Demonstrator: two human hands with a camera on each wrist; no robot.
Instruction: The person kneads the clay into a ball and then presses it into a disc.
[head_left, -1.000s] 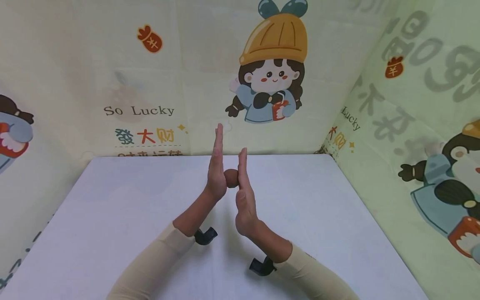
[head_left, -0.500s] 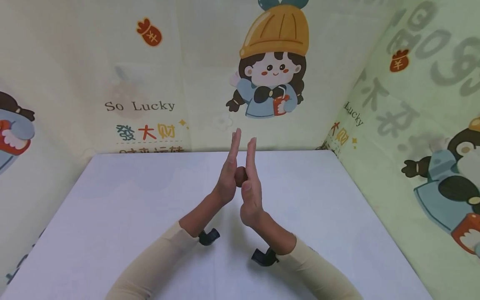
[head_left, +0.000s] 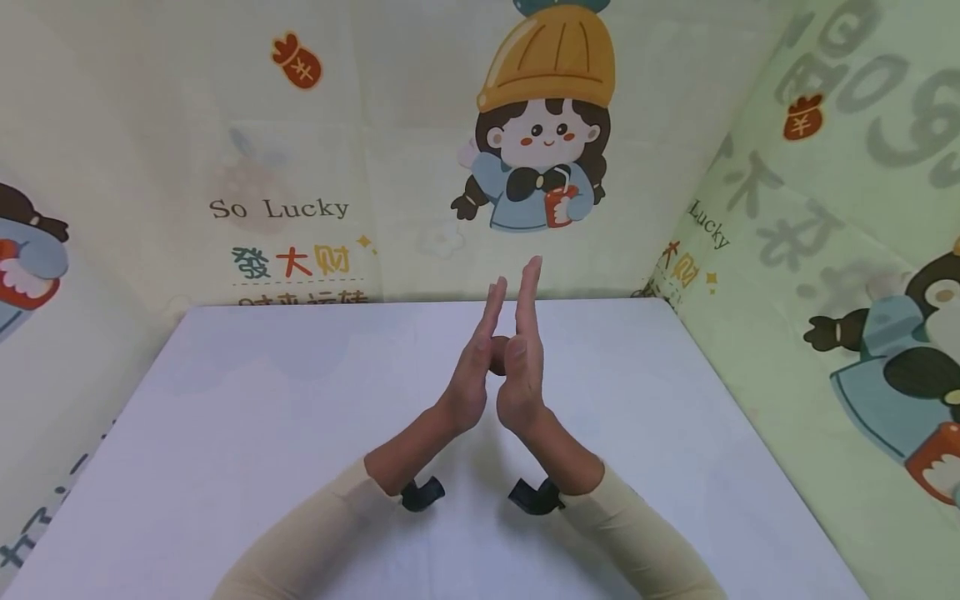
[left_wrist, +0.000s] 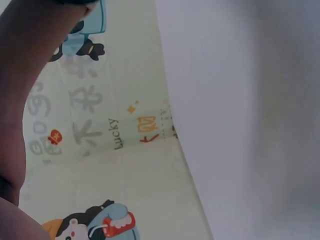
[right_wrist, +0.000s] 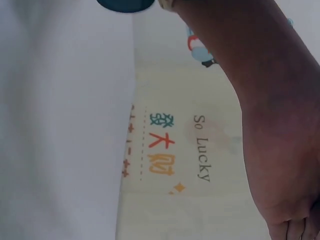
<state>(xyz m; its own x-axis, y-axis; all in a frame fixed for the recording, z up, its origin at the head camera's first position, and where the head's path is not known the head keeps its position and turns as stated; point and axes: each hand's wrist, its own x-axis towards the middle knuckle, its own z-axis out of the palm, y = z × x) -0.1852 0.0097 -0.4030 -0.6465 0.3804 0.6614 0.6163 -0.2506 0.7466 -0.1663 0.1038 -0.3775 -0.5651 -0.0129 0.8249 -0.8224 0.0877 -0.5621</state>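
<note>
Small brown ball pressed between flat palms of left hand and right hand, fingers straight, above the white table; looks soft, light, likely clay, best held palm-to-palm.

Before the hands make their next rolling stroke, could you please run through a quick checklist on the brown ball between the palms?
1. Brown ball caught between both palms: ok.
2. Left hand flat, fingers straight: ok.
3. Right hand flat, fingers straight: ok.
4. Hands raised clear of the white table: ok.
5. Ball round and unbroken: cannot tell, mostly hidden by the palms.
6. Wrist views showing the ball: not ok, only skin, table and printed backdrop.
</note>
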